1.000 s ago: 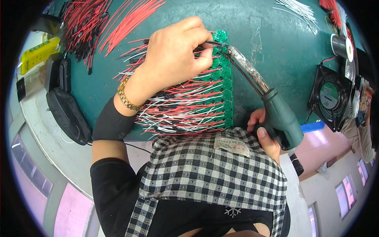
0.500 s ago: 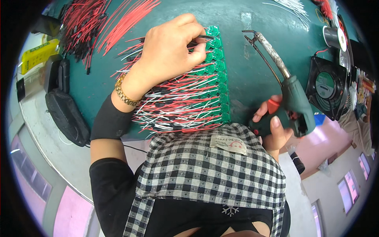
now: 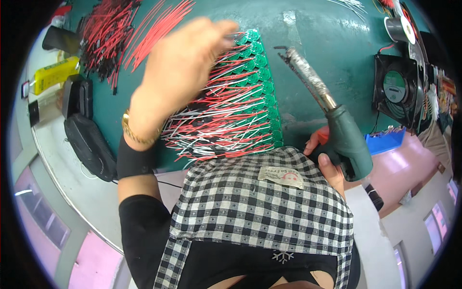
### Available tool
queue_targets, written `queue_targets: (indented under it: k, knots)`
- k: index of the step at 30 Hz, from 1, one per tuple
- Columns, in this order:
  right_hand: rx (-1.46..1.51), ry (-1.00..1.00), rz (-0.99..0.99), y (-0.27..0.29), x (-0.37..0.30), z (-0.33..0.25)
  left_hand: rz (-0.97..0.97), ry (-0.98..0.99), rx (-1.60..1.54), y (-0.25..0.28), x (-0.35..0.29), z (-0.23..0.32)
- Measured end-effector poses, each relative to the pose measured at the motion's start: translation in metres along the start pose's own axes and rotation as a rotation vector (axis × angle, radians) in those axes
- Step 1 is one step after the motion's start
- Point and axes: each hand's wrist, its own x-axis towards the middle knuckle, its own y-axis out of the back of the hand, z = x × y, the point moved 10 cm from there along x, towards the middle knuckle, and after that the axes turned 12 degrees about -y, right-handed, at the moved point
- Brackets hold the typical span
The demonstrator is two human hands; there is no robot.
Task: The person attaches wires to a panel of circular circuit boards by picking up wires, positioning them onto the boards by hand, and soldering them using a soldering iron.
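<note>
My left hand (image 3: pixel 185 67), smeared by motion, hovers over the upper left part of a panel of small round green circuit boards (image 3: pixel 266 88). Its fingers are too blurred to show whether they hold anything. Thin red and white wires (image 3: pixel 219 127) fan out leftward from the boards in dense rows. At the right, my right hand (image 3: pixel 331 169) is wrapped round the handle of a dark green soldering gun (image 3: pixel 347 135) with a red trigger. The gun's metal barrel points up and left, its dark tip right of the panel's upper end and apart from the boards.
Bundles of red and black wires (image 3: pixel 108 36) lie at the far left, beside loose red wires (image 3: pixel 156 31). A yellow bottle (image 3: pixel 57 75) and a black mesh pouch (image 3: pixel 89 144) sit along the left edge. To the right are a black fan (image 3: pixel 398 89) and a wire spool (image 3: pixel 399 30).
My left hand has drawn back leftward from the boards; the thin dark tool seen in it earlier no longer shows. The soldering gun has tipped further left, its tip slightly lower.
</note>
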Motion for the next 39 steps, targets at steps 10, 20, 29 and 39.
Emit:
queue_targets:
  k: [10,20,29,39]
  knots:
    - [0.072,-0.133,-0.066,-0.003,0.006,0.022,0.069,0.005,-0.11,-0.05,-0.008,0.004]
    - [0.031,-0.06,-0.051,-0.007,0.013,0.019,0.223,0.195,-0.355,-0.045,-0.015,-0.015]
    - [0.092,-0.052,-0.034,-0.003,0.014,0.02,0.264,0.051,-0.219,-0.04,-0.013,-0.01]
    - [-0.012,-0.095,-0.032,-0.008,0.01,0.019,0.227,0.135,-0.132,-0.044,-0.016,-0.014]
